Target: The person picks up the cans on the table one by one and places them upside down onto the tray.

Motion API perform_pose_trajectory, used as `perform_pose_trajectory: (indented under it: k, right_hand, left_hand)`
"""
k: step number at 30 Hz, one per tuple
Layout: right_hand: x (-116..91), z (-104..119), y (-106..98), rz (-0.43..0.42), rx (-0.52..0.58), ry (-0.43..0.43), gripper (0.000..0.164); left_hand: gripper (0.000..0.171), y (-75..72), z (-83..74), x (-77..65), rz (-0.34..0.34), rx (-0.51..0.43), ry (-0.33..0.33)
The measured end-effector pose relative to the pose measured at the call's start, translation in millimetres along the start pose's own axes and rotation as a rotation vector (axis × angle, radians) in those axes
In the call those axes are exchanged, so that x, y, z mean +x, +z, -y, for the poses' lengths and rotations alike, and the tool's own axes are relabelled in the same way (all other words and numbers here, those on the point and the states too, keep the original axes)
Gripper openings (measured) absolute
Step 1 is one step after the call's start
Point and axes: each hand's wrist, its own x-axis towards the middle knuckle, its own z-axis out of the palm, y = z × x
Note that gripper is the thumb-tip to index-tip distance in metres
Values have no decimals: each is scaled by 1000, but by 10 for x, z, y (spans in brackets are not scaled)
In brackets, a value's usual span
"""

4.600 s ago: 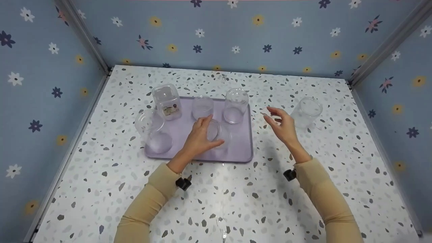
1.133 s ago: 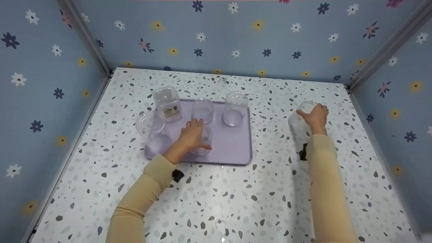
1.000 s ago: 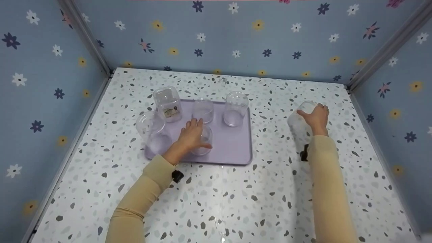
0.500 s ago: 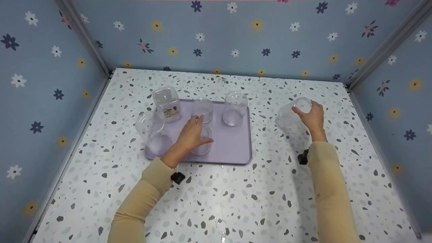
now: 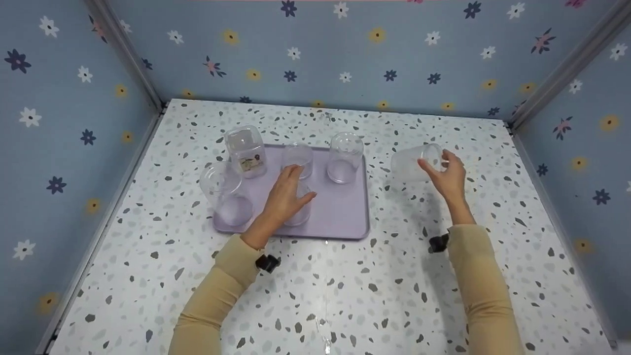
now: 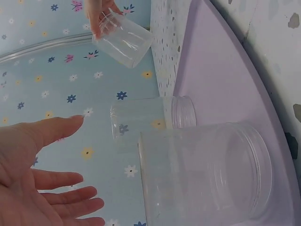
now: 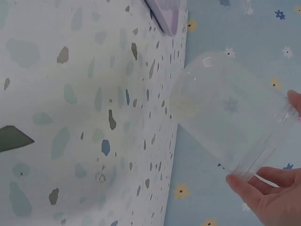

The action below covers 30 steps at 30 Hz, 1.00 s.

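Observation:
My right hand (image 5: pixel 449 180) pinches a clear plastic jar (image 5: pixel 409 165) by its threaded neck. The jar lies tipped sideways above the table, its base pointing left toward the tray; in the right wrist view, thumb and fingers sit at the rim of the jar (image 7: pixel 225 108). Over the purple tray (image 5: pixel 340 217), my left hand (image 5: pixel 283 199) spreads its thumb and fingers above a clear jar (image 5: pixel 299 214) at the front middle, partly hiding it. The left wrist view has a gap between that hand (image 6: pixel 51 174) and the nearest jar (image 6: pixel 202 174), which stands neck down.
More clear jars stand on the tray: a wide one (image 5: pixel 234 209) front left, a square one with a label (image 5: pixel 251 162) back left, a short one (image 5: pixel 298 158) back middle, a tall one (image 5: pixel 343 162) back right. Flowered panels (image 5: pixel 340 54) enclose the speckled table.
The right hand has gripped the jar right of the tray, lifted and tipped it, and brought it left. Earlier the left hand shifted the front jar leftward; now its fingers are raised from it.

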Motion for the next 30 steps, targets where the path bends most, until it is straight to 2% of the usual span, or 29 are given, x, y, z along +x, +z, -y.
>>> perform_pose_trajectory:
  k: [8, 10, 12, 15, 21, 26, 30]
  right_hand:
    - [-195, 163, 76, -7, 145, -72, 73]
    - [-204, 135, 127, 6, 168, -62, 72]
    - [-161, -29, 234, 9, 213, -58, 72]
    - [-170, -75, 313, 25, 240, -41, 70]
    - [-412, 243, 323, 35, 339, -65, 66]
    - [-584, 475, 331, 116, 434, -1, 58]
    - [-648, 553, 356, 179, 533, 38, 50]
  left_hand:
    - [49, 76, -36, 22, -105, -90, 13]
    - [46, 101, -40, 18, -137, -119, 23]
    - [44, 133, -44, 13, -171, -146, 38]
    - [42, 181, -54, 6, -213, -193, 69]
    - [46, 261, -94, 4, -257, -281, 140]
    - [50, 324, -139, 3, -259, -369, 174]
    - [48, 335, -209, -22, -252, -426, 181]
